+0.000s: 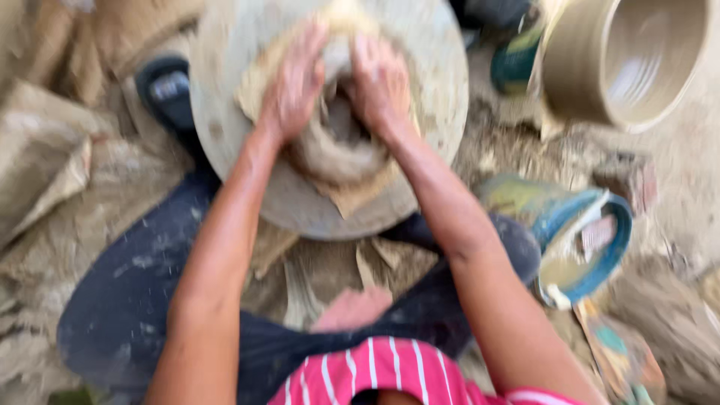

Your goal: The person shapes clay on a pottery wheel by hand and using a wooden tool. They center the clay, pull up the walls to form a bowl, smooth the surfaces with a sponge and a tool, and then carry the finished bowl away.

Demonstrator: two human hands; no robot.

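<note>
Between the left hand [294, 86] and right hand [381, 84], both pressed on it, sits the clay lump [337, 146].

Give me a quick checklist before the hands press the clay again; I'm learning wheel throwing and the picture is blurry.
1. Both hands on the clay: left hand and right hand cup the clay: ok.
2. Clay centred on the wheel: roughly central: ok.
3. Wheel turning: cannot tell, blurred.
4. Blue bowl beside the right forearm: ok.
5. Clay wall evenness: cannot tell.
</note>
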